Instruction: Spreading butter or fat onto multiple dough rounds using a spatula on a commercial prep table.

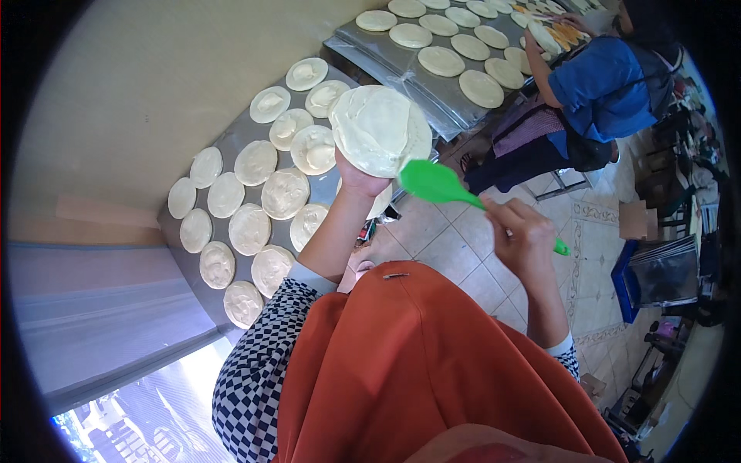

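My left hand (363,176) holds up a round flat disc (379,130), pale and coated with a creamy white spread. In my right hand (521,234) is the handle of a green spatula (434,182), its blade touching or very near the disc's lower right edge. Below and left of the raised disc, a grey metal table (240,144) bears many similar discs. Some, such as the disc with a dollop (307,74) at the back, carry a mound of spread; others, like the disc at the near end (243,304), look coated across.
A second metal table (370,52) with more discs stands beyond, slightly apart. A co-worker in a blue top (602,87) works along it at the upper right. A blue crate (625,283) sits on the tiled floor at right. A wall borders the near table's left side.
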Available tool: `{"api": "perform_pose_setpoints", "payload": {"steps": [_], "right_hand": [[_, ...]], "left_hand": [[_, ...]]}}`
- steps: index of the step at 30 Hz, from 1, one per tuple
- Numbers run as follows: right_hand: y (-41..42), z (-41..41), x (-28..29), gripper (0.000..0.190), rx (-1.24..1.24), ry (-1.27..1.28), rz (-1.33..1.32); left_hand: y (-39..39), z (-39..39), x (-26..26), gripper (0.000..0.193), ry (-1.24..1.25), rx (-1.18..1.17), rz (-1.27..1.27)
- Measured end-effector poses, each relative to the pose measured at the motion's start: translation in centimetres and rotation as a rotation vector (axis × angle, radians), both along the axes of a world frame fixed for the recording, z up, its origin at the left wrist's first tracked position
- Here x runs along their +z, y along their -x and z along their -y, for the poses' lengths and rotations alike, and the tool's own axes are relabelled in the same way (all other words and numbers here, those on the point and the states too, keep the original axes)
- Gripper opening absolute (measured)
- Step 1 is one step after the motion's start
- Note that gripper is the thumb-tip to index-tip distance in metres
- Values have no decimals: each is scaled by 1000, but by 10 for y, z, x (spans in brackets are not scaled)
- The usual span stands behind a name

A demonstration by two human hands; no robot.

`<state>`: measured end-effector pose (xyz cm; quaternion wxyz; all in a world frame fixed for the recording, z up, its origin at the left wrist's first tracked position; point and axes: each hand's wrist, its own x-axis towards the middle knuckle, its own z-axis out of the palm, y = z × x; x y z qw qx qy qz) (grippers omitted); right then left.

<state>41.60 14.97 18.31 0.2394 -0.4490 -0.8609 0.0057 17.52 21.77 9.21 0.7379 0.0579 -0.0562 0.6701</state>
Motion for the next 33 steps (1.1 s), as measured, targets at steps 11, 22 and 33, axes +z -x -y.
{"api": "perform_pose_setpoints", "payload": {"steps": [11,22,33], "right_hand": [[39,-71,4,25,101,-285,-77],[29,-80,9,20,-131,-273,-61],[34,-68,7,20,-91,-293,-201]], "left_hand": [[-20,11,-8,55,-31,-166,2],[-17,19,-8,60,52,-205,-4],[-14,25,-3,59,-15,-145,-70]]}}
